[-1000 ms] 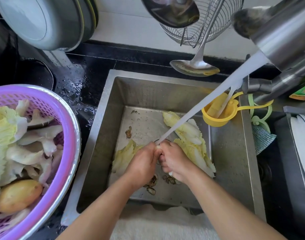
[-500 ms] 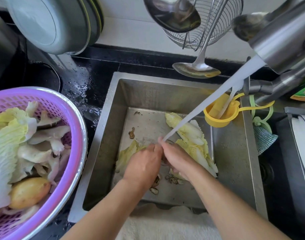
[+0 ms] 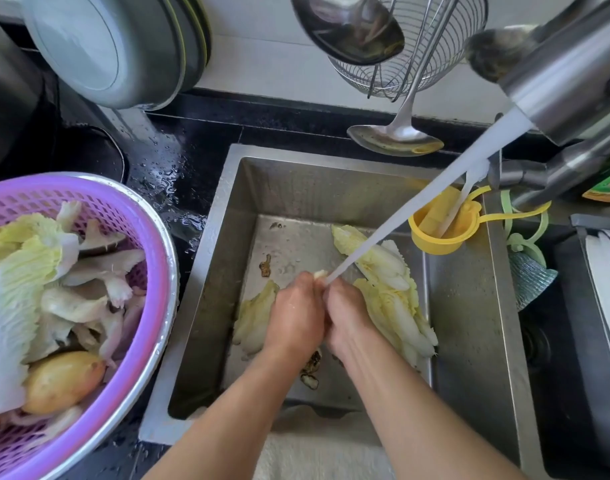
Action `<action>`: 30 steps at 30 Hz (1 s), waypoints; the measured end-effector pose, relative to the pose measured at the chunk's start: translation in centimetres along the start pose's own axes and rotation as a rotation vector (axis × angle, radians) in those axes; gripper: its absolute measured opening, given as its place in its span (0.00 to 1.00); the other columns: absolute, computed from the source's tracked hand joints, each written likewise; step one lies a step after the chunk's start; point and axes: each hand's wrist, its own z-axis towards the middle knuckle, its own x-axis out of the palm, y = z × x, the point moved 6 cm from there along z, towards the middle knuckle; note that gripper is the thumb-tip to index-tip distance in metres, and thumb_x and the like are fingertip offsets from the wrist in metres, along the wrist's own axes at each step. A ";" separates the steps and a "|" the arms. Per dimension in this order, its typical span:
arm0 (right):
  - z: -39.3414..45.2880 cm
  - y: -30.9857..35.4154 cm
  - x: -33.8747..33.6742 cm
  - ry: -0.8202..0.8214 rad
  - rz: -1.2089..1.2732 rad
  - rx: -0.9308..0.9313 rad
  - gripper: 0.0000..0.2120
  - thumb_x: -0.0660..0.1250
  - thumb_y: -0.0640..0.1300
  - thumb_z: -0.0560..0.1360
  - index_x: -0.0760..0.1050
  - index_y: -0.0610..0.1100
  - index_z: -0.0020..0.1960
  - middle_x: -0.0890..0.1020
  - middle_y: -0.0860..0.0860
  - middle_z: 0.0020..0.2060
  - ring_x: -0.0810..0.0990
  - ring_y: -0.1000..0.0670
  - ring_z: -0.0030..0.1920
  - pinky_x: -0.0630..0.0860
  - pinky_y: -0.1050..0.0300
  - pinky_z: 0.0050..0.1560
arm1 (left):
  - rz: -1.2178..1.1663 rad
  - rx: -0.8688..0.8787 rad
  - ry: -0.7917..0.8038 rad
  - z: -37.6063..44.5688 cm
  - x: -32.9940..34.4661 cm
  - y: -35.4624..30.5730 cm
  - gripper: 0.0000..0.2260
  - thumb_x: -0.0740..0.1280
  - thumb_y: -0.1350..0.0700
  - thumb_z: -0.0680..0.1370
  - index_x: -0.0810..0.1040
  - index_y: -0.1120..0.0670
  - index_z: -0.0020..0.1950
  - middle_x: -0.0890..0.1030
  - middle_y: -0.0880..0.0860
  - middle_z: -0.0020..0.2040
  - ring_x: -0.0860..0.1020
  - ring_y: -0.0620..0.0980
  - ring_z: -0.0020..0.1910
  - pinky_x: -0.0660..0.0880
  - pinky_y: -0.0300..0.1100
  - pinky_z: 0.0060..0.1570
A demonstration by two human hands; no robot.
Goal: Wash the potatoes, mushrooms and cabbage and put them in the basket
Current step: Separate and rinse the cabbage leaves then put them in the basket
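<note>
My left hand (image 3: 294,317) and my right hand (image 3: 348,318) are pressed together over the steel sink (image 3: 469,341), both curled round a small pale piece (image 3: 319,274) whose tip shows above them; most of it is hidden. The tap's water stream (image 3: 417,213) lands on that spot. Cabbage leaves (image 3: 390,289) lie on the sink floor to the right, and another leaf (image 3: 253,317) lies left of my hands. The purple basket (image 3: 151,271) at the left holds cabbage (image 3: 16,289), mushrooms (image 3: 99,271) and a potato (image 3: 62,381).
The steel tap (image 3: 570,84) juts in from the upper right. A yellow strainer (image 3: 438,230) hangs on the sink's right rim. A ladle (image 3: 397,136) and wire skimmer (image 3: 435,46) hang above the sink. Pot lids (image 3: 123,46) lean at the back left. Scraps (image 3: 310,370) lie near the drain.
My hands have stayed together under the stream, shifting slightly as they rub the piece. The view has moved a little to the left and down.
</note>
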 end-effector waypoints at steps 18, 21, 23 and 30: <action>-2.2 4.2 -0.4 0.370 -1.037 -0.553 0.25 0.55 0.54 0.87 0.68 0.45 0.33 0.67 0.52 0.25 0.65 0.54 0.26 0.63 0.56 0.31 | -0.327 0.165 0.516 -1.6 -1.0 1.9 0.14 0.63 0.55 0.86 0.73 0.58 0.41 0.68 0.49 0.31 0.64 0.44 0.30 0.63 0.38 0.33; -1.5 3.5 -1.4 0.303 -0.511 -0.282 0.23 0.54 0.55 0.87 0.71 0.45 0.37 0.65 0.51 0.25 0.60 0.53 0.23 0.58 0.59 0.23 | -0.759 -0.022 0.492 -1.4 -0.5 1.5 0.16 0.64 0.50 0.84 0.73 0.54 0.38 0.67 0.49 0.29 0.65 0.46 0.27 0.65 0.39 0.31; -0.1 4.5 -3.7 -0.006 -0.512 -0.351 0.23 0.52 0.56 0.87 0.70 0.46 0.38 0.66 0.51 0.27 0.63 0.51 0.26 0.61 0.56 0.28 | -0.708 -0.075 0.314 -0.6 -0.9 2.1 0.17 0.64 0.48 0.85 0.73 0.52 0.37 0.68 0.49 0.29 0.67 0.48 0.28 0.67 0.44 0.36; 1.4 0.7 -6.8 0.108 -0.746 -0.021 0.25 0.55 0.65 0.83 0.72 0.43 0.46 0.69 0.53 0.28 0.61 0.54 0.23 0.57 0.60 0.24 | -0.841 -0.284 0.346 -1.2 -0.6 4.3 0.09 0.64 0.51 0.85 0.76 0.55 0.52 0.79 0.53 0.39 0.79 0.52 0.40 0.76 0.46 0.41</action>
